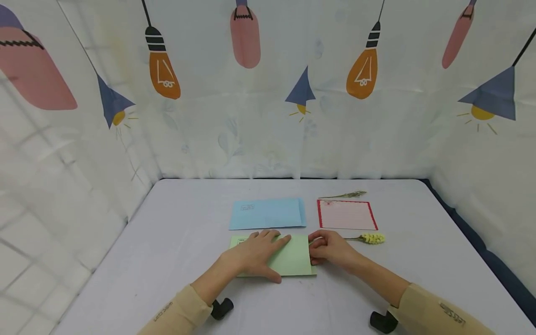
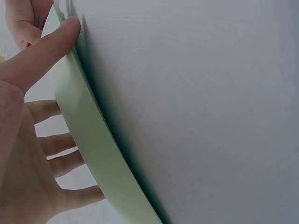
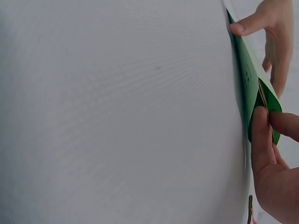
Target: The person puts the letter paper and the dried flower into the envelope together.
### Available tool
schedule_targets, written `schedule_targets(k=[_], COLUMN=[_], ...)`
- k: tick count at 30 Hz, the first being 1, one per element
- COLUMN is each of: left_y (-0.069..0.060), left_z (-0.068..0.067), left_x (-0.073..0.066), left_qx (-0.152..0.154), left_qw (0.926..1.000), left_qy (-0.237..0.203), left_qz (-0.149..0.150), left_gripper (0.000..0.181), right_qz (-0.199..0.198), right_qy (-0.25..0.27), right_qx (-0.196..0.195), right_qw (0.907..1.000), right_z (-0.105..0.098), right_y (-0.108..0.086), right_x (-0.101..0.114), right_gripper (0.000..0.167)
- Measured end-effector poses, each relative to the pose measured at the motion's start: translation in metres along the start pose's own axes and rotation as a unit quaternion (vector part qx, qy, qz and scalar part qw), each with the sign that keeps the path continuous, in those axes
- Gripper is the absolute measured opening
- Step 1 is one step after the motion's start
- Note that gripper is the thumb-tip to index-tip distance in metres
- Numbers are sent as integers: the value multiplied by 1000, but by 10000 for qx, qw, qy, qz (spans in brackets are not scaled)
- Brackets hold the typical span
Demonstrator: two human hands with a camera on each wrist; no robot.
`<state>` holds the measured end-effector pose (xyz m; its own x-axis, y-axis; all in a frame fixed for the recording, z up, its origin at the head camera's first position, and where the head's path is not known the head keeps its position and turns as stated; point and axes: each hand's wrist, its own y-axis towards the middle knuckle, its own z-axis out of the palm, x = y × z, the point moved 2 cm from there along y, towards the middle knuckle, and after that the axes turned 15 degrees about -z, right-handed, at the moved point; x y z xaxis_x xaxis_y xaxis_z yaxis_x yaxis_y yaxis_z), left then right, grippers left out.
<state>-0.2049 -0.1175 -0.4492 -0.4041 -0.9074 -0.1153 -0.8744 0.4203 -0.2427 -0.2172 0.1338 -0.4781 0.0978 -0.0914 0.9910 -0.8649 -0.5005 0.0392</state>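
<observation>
A pale green envelope (image 1: pixel 295 258) lies near the front middle of the white table. My left hand (image 1: pixel 258 253) rests across it with fingers spread. In the left wrist view, that hand's thumb (image 2: pixel 58 44) lies along the envelope's near edge (image 2: pixel 91 128). My right hand (image 1: pixel 332 251) is at the envelope's right end. The right wrist view shows this end gaping, with the thin brownish edge of a card (image 3: pixel 262 93) inside. My right hand's fingertips pinch that card at the opening; most of it is hidden in the envelope.
Behind the green envelope lies a light blue envelope (image 1: pixel 270 214). To its right is a pink card (image 1: pixel 347 215) with a red border, a dried grass sprig (image 1: pixel 347 194) beyond it. A yellow flower sprig (image 1: pixel 372 238) lies just past my right hand.
</observation>
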Motion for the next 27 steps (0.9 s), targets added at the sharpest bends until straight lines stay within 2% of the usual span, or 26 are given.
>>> schedule_targets(k=[9,18,23,27], left_y=[0,0,0,0], left_z=[-1,-2,-2,-1], left_x=[0,0,1,1], left_qx=[-8,8,38,49], left_qw=[10000,10000,10000,10000], left_qy=[-29,-22,-19,14], left_qz=[9,8,14,23], left_gripper=[104,104,104,104], right_qz=[-78,0,-157,-387], right_qy=[-582,-509,-534,-1143], right_qx=[-28,21,156,276], right_qw=[9983,9987,9983,9923], right_z=[2,0,-6,-15], right_y=[1,-1,-3,-7], right_x=[3,5,3,4], right_gripper=[44,46,39,29])
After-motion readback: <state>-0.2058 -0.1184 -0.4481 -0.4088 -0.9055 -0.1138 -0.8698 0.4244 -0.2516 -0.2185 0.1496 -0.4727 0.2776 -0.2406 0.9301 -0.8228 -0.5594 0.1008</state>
